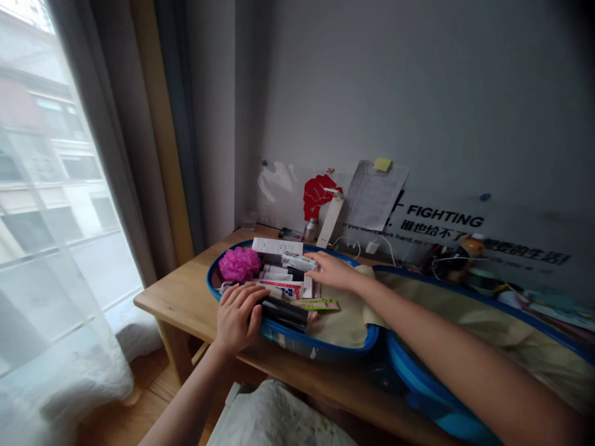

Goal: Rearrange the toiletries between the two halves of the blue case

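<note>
A blue-rimmed oval container [369, 341] on the desk holds toiletries and small boxes. My left hand [239, 317] lies over its near left rim, fingers stretched out beside a black cylinder [286, 314]. At the container's far side, my right hand [332, 271] has its fingers around the end of a small grey-and-white patterned packet [298, 261]. A pink mesh bath puff [239, 264] sits at the left end. Between the hands are a white, red and blue box [283, 288], several white tubes [276, 274] and a green-and-pink sachet [320, 304]. A white printed box [277, 246] rests at the back.
A larger blue-rimmed container [465, 310] with beige lining stands to the right, partly behind my right forearm. Along the wall are a white upright strip [330, 220], a small metallic bottle [310, 229] and cables. A curtain [111, 136] hangs left of the wooden desk [171, 291].
</note>
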`<move>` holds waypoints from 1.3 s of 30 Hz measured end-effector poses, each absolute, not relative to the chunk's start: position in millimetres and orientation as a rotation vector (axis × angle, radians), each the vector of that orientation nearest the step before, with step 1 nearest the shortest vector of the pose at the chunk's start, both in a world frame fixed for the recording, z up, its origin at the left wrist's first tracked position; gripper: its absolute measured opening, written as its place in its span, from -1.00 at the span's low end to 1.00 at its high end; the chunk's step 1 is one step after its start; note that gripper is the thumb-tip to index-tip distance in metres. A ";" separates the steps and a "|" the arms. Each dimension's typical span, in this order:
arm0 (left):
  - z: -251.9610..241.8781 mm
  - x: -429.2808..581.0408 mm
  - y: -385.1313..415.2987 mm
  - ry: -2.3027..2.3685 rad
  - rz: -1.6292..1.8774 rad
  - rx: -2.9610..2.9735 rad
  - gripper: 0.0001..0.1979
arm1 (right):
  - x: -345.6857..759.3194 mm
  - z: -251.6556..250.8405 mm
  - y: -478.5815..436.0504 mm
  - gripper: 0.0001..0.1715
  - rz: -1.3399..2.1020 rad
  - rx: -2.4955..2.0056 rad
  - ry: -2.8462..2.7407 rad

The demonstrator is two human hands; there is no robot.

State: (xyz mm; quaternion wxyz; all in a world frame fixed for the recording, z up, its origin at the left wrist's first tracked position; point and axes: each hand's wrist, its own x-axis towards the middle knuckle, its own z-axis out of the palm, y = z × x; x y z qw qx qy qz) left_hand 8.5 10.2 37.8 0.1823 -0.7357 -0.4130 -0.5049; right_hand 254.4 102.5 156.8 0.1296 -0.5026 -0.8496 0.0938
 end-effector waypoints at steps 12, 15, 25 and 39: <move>39.0 10.2 9.4 -1.178 -1.446 -2.079 -0.67 | 218.9 166.9 128.7 -0.53 0.258 -1.409 -2.375; 38.0 10.3 9.4 -1.192 -1.447 -2.085 -0.67 | 220.0 176.8 132.0 -0.54 0.259 -1.420 -2.349; 40.0 11.5 8.6 -1.181 -1.462 -2.052 -0.67 | 200.7 191.2 130.5 -0.41 -0.031 -1.597 -2.384; 38.5 11.2 9.5 -1.190 -1.465 -2.069 -0.67 | 128.2 145.0 120.0 -0.50 -0.351 -1.567 -2.830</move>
